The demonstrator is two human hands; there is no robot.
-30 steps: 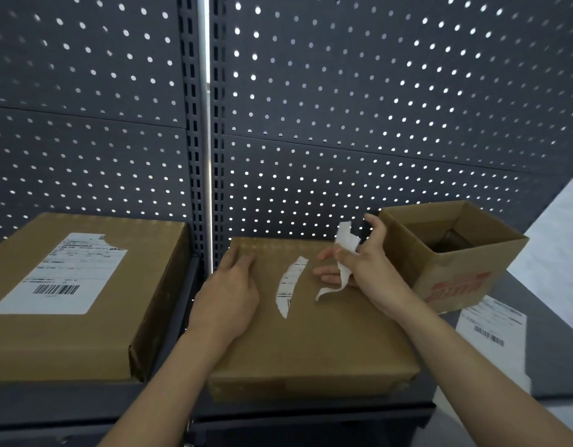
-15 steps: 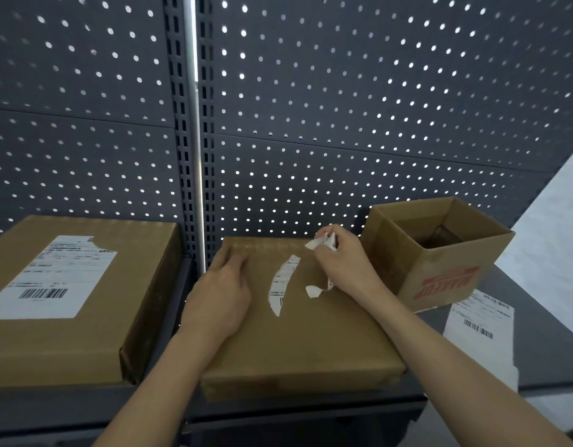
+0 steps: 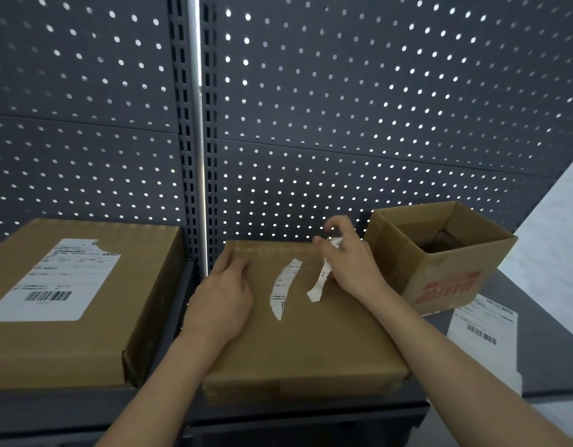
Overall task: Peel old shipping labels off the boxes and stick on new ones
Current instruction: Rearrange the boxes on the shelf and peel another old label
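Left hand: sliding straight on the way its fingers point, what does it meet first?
The left hand lies flat on the middle box; beyond its far edge, likely the pegboard panel.

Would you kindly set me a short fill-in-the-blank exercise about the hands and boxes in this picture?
1. The right hand pinches a torn label strip; the left hand rests on the middle box, ______ of the curved label remnant.
2. The open box bears ______ print.
3. In all, ______ boxes are in view.
Missing words: left; red; three.
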